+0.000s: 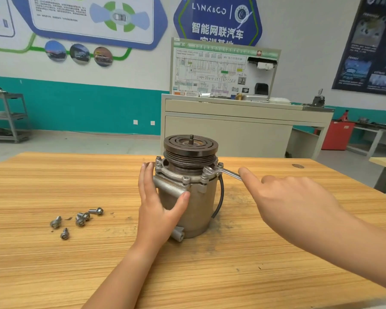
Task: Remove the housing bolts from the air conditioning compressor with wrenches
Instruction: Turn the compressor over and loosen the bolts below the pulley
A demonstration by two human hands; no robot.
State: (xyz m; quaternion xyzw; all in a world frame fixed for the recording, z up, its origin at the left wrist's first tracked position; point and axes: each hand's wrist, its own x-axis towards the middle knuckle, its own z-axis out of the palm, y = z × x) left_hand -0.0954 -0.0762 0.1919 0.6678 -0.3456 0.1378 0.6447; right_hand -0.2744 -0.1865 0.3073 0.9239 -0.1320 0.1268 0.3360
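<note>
The left hand [156, 204] presses spread fingers against the compressor [198, 204]; the right hand [294, 197], fingers straight, touches the wrench [223, 171].

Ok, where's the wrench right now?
Head view: the wrench sits on the compressor's upper flange, right side, its handle reaching right to the right hand.

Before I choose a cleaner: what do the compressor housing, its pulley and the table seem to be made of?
Compressor housing: likely cast aluminium, dull pale grey, matte. Pulley: probably steel, dark brown, grooved, perhaps rust-tinged. Table: striped wood grain, smooth; solid wood or laminate, cannot tell.
</note>
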